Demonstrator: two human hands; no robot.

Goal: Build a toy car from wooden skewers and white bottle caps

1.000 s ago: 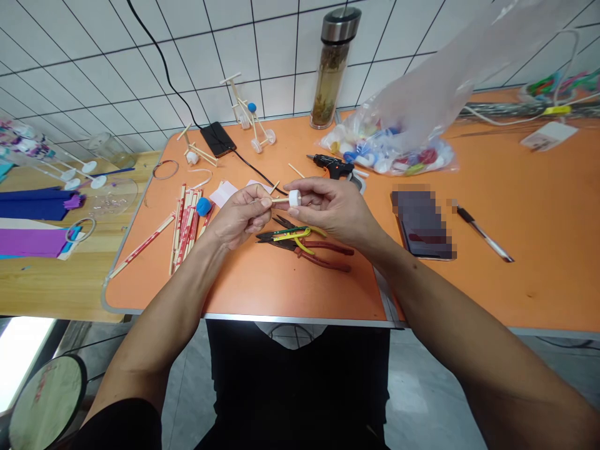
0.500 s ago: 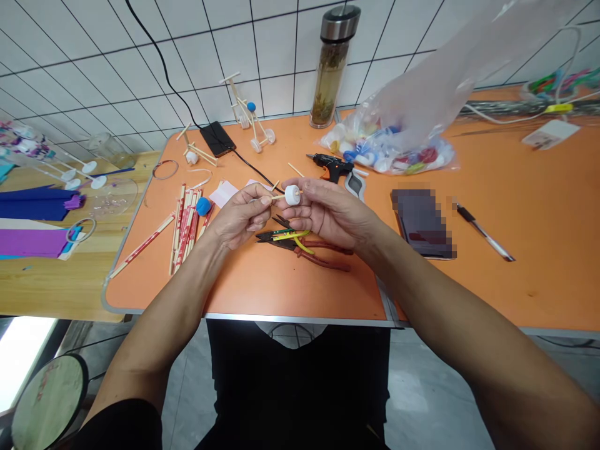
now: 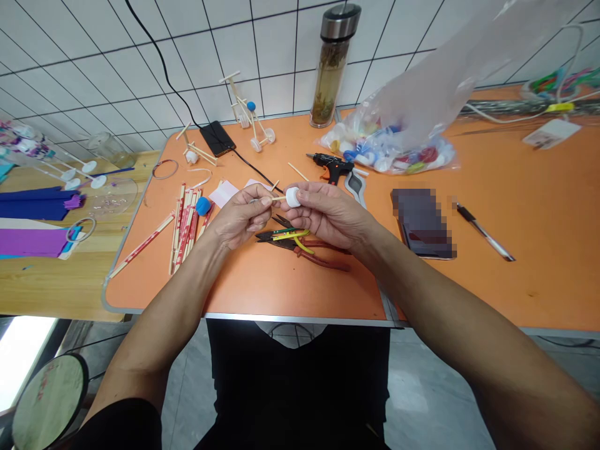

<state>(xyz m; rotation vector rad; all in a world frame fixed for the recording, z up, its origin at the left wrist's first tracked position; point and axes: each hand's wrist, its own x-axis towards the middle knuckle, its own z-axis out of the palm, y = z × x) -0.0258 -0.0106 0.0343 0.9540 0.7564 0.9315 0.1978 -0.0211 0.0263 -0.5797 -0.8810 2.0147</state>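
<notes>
My left hand pinches a thin wooden stick between thumb and forefinger. At the stick's other end is a white bottle cap, gripped by the thumb and fingers of my right hand. Both hands meet above the orange table. Under my right hand lie pliers with red handles and a yellow-handled cutting tool. A blue cap rests by a bundle of red-and-white wrapped chopsticks left of my left hand.
Behind my hands lie a black glue gun and a plastic bag of bottle caps. A tea bottle stands by the wall. Stick models with cap wheels are at the back. A dark, pixelated object and a pen lie right.
The fingers of my right hand have closed in on the white bottle cap, with the thumb now against it. My left hand stays in place on the stick.
</notes>
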